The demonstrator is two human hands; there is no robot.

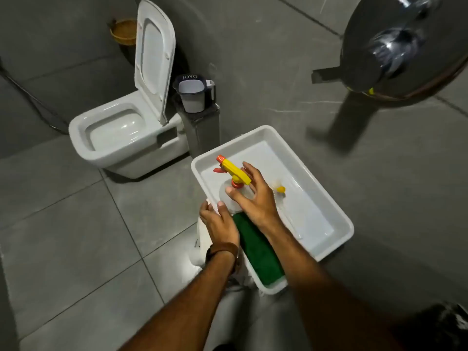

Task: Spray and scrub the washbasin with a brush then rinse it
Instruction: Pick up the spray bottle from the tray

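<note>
A white rectangular basin-like tub (273,158) sits at centre, raised above the grey tiled floor. Inside it stands a white spray bottle with a yellow and orange trigger head (234,173). My right hand (255,198) wraps the bottle's shoulder, thumb on one side and fingers on the other. My left hand (220,224) grips the tub's left rim, thumb over the edge. A folded green cloth (258,252) lies in the near end, partly under my right forearm. A white brush with a yellow tip (280,189) lies along the tub's bottom, to the right of my right hand.
A white toilet (114,138) with its lid raised stands at the left. A white mug (193,95) sits on a steel stand beside it. A large round chrome fitting (405,46) hangs close at the top right. A wicker basket (124,31) hangs on the far wall.
</note>
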